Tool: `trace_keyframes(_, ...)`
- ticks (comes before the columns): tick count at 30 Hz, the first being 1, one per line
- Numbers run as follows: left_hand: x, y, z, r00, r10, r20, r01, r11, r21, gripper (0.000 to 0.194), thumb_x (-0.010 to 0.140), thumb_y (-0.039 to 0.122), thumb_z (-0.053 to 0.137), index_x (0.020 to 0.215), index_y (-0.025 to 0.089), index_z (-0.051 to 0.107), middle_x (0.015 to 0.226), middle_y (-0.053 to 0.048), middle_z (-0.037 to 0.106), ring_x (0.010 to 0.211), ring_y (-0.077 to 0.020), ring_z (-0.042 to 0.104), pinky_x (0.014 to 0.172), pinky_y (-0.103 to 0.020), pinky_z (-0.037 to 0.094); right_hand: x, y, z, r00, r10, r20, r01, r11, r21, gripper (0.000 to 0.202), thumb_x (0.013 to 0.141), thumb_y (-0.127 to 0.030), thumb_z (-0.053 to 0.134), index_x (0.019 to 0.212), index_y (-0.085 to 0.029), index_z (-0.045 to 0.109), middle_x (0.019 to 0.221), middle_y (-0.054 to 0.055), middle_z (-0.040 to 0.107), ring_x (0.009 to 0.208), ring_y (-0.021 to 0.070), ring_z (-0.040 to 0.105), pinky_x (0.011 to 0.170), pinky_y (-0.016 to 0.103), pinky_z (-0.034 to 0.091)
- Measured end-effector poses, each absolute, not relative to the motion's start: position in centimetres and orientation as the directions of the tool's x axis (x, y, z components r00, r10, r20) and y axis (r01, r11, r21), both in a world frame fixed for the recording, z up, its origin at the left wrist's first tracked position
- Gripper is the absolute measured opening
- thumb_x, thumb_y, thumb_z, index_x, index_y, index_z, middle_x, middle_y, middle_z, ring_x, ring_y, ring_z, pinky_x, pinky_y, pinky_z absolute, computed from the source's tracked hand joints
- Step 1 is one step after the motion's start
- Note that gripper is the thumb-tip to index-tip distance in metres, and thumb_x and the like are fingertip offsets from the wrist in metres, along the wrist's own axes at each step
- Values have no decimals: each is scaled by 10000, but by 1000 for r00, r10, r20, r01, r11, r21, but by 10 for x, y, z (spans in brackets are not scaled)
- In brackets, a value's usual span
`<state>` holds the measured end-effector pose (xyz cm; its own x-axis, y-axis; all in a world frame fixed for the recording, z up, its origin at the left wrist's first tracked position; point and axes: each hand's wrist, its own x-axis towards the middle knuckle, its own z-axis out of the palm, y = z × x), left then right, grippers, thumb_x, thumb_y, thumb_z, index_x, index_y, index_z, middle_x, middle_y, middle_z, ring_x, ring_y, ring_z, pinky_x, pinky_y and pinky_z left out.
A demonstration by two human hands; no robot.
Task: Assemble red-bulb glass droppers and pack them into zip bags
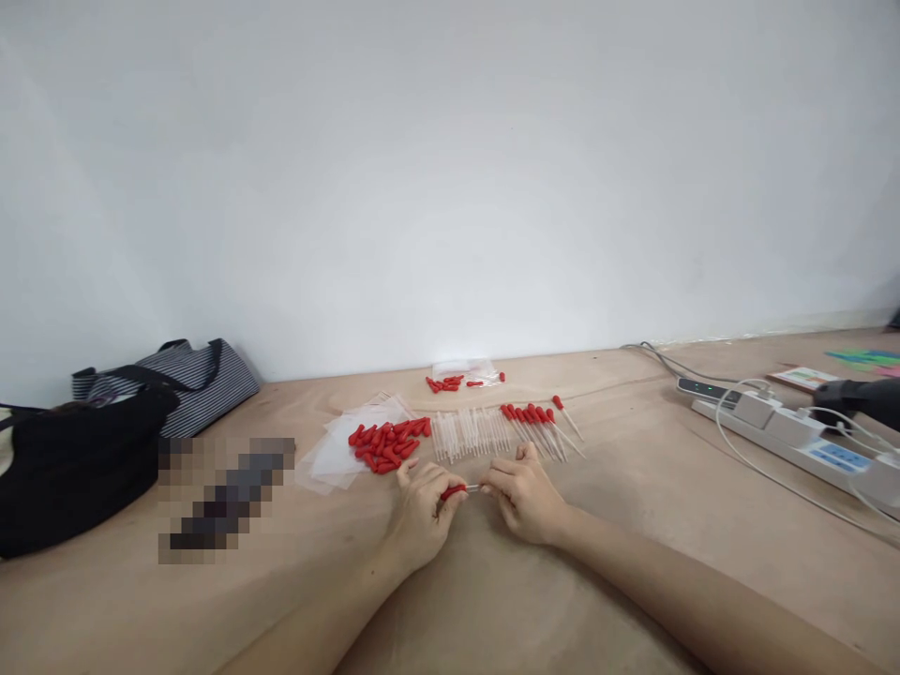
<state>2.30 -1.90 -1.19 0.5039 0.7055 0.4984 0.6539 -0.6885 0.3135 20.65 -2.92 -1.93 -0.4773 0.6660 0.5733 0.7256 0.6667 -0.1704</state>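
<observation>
- Left hand (425, 502) fingers pinch red bulb (454, 491); right hand (524, 494) fingers pinch clear tube (473, 487), both well in from bench's (633, 459) far edge.
- Best kept coaxial, tube gripped near bulb; looks brittle, so avoid bending.

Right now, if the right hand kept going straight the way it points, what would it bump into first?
Likely the red teardrop-shaped bulb pinched in the left hand, beyond the thin clear tube the right hand holds, though depth is unclear.
</observation>
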Motion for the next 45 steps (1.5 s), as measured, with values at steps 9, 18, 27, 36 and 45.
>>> trace_keyframes(9, 24, -21, -9, 530, 700, 478, 645, -699, 308, 159, 811, 259, 456, 734, 209, 586, 685, 14, 618, 721, -157, 535, 881, -426, 210, 204, -29, -20, -476, 719, 507, 732, 643, -224, 181, 788, -139, 384, 730, -179, 550, 655, -8, 599, 553, 92, 417, 673, 290, 155)
trace_keyframes(18, 23, -18, -6, 524, 734, 432, 657, -671, 343, 123, 800, 313, 491, 826, 238, 585, 788, 15, 634, 807, -165, 534, 912, -442, 179, 206, -28, -13, -469, 775, 424, 719, 614, -326, 229, 859, -185, 340, 784, -190, 556, 701, -8, 633, 585, 96, 468, 681, 286, 187)
trace_keyframes(27, 15, -13, -6, 561, 684, 467, 658, -710, 250, 147, 807, 343, 502, 772, 256, 616, 729, 28, 644, 778, -156, 527, 921, -466, 126, 219, -21, -15, -503, 745, 437, 601, 666, -443, 207, 874, -282, 392, 799, -181, 557, 738, -2, 633, 648, 106, 522, 722, 292, 245)
trace_keyframes(36, 16, -15, -4, 599, 649, 469, 653, -735, 182, 244, 816, 298, 472, 634, 233, 622, 581, 31, 611, 746, -154, 519, 934, -468, 127, 221, -21, -17, -526, 724, 446, 619, 685, -384, 193, 864, -245, 412, 772, -183, 570, 695, -11, 625, 638, 104, 526, 721, 291, 250)
trace_keyframes(45, 13, -11, -5, 605, 691, 396, 625, -720, 301, 177, 784, 391, 517, 738, 277, 645, 708, 21, 663, 798, -173, 531, 945, -480, 109, 232, -18, -14, -604, 677, 421, 588, 735, -338, 187, 850, -220, 433, 948, -212, 593, 848, 29, 606, 795, 125, 532, 752, 295, 272)
